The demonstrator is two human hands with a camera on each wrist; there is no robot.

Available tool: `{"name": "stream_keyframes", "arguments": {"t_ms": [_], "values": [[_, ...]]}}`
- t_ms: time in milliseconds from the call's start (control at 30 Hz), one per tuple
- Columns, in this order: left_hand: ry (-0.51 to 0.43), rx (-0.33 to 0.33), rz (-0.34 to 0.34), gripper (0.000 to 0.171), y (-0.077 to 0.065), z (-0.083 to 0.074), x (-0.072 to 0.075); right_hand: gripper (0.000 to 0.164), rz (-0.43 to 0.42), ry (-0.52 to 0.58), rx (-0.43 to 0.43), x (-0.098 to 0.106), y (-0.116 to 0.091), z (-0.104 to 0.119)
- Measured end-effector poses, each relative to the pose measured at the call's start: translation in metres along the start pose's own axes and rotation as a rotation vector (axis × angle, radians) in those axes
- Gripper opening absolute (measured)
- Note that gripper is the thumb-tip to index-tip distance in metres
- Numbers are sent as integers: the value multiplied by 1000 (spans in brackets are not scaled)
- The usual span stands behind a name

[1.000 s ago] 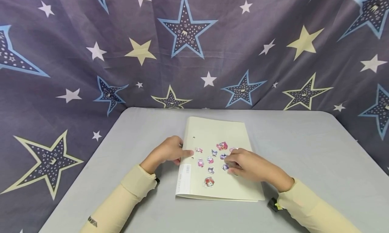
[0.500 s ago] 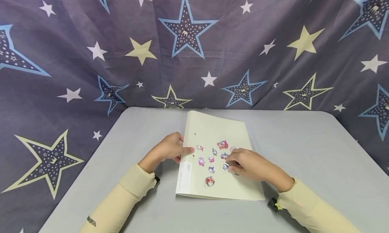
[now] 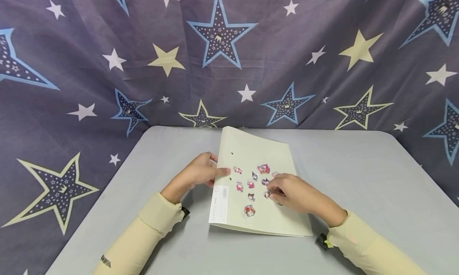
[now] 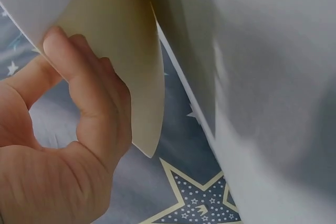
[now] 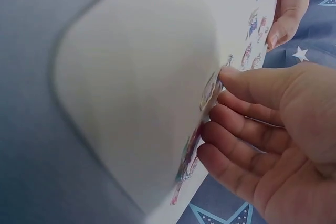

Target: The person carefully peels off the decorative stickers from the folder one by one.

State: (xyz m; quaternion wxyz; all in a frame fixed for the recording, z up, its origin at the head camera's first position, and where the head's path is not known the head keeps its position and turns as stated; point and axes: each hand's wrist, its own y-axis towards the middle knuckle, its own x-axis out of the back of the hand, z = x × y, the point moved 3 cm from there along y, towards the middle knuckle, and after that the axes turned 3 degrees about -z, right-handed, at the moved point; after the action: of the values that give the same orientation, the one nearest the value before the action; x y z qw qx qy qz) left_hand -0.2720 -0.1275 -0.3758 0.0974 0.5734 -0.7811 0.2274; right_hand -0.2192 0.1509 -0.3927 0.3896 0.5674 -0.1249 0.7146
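Observation:
A cream folder (image 3: pixel 247 147) lies on the table, its left spine side lifted and its cover bowed. Small cartoon stickers (image 3: pixel 263 169) are scattered over the cover. My left hand (image 3: pixel 201 172) grips the spine edge, thumb on the cover and fingers behind it; the left wrist view shows the folder's inner side (image 4: pixel 118 24) above the table. My right hand (image 3: pixel 292 191) rests on the right part of the cover. Its loosely bent fingertips (image 5: pixel 210 132) touch the surface beside a sticker (image 5: pixel 210 90) and partly hide several stickers.
The folder stands on a grey table (image 3: pixel 172 243). A white label (image 3: pixel 218 205) and two small holes mark its spine side. A red sticker (image 3: pixel 249 210) lies nearest the front. Behind the table hangs a dark curtain (image 3: pixel 305 36) with stars.
My left hand has moved slightly up and away, raising the folder's spine side. The cover bows more and the stickers shift a little with it. My right hand stays nearly in place.

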Motion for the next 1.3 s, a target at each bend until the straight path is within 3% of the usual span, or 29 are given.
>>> {"name": "stream_keyframes", "arguments": {"t_ms": [133, 500, 833, 1300], "values": [[-31, -4, 10, 46, -1, -2, -1, 21, -9, 24, -12, 1, 0, -1], [-107, -21, 45, 43, -2, -3, -1, 12, -4, 127, -66, -2, 0, -4], [-122, -27, 44, 44, -2, -5, -1, 14, -22, 222, -126, -5, 1, -6], [-121, -23, 42, 42, -2, -6, -1, 15, 16, 327, -225, -8, 0, -8]]}}
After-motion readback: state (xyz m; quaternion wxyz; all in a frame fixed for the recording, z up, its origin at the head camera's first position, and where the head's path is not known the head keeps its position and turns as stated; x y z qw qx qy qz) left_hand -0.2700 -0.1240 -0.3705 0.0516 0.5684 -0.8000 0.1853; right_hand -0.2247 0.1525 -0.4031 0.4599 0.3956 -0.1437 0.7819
